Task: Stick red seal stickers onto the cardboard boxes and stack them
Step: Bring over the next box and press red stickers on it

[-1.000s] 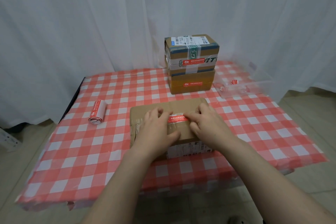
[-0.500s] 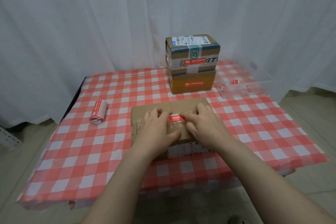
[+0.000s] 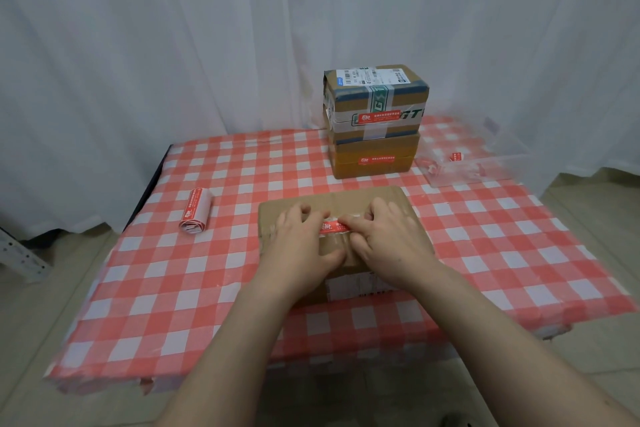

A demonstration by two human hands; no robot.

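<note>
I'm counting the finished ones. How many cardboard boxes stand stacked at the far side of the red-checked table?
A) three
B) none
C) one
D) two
D: a taped cardboard box with a white shipping label sits on top of a plain brown cardboard box, and there is no third in the pile.

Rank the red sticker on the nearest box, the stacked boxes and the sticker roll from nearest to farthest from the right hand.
1. red sticker, touching the right hand.
2. stacked boxes, behind it.
3. sticker roll, far left.
</note>
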